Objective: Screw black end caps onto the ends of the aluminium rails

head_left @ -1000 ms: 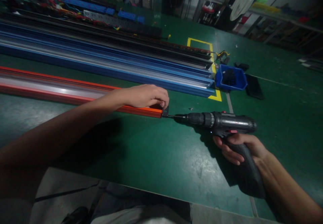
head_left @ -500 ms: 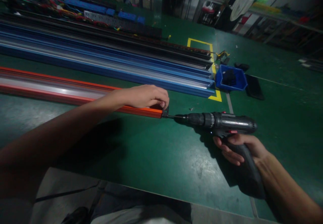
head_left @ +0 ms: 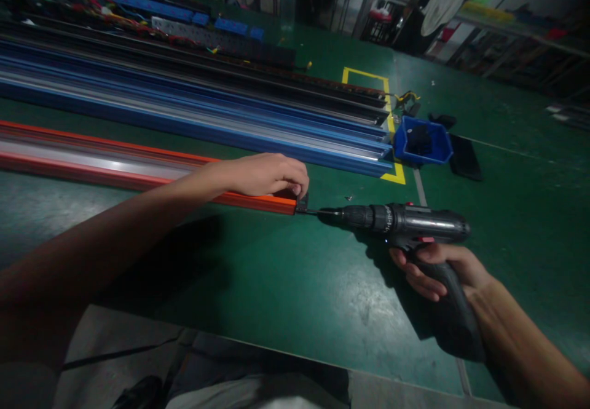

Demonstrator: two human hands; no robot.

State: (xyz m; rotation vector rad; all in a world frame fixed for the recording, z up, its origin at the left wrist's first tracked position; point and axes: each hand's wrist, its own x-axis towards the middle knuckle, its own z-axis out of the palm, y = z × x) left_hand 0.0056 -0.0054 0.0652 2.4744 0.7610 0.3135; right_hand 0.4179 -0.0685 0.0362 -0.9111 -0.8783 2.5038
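Note:
A long orange rail (head_left: pixel 138 175) lies across the green table, its end near the middle. My left hand (head_left: pixel 267 175) rests closed on that end and pinches a small black end piece (head_left: pixel 302 203) against it. My right hand (head_left: pixel 437 270) grips the handle of a black cordless drill (head_left: pixel 405 224). The drill lies level, and its bit touches the black end piece from the right.
Several long blue rails (head_left: pixel 207 120) and dark rails lie side by side behind the orange one. A blue bin (head_left: pixel 421 144) with black parts stands at their right end, beside yellow floor-tape marking (head_left: pixel 389 126) and a black flat piece (head_left: pixel 465 160). The table's near edge (head_left: pixel 295 350) runs above my lap.

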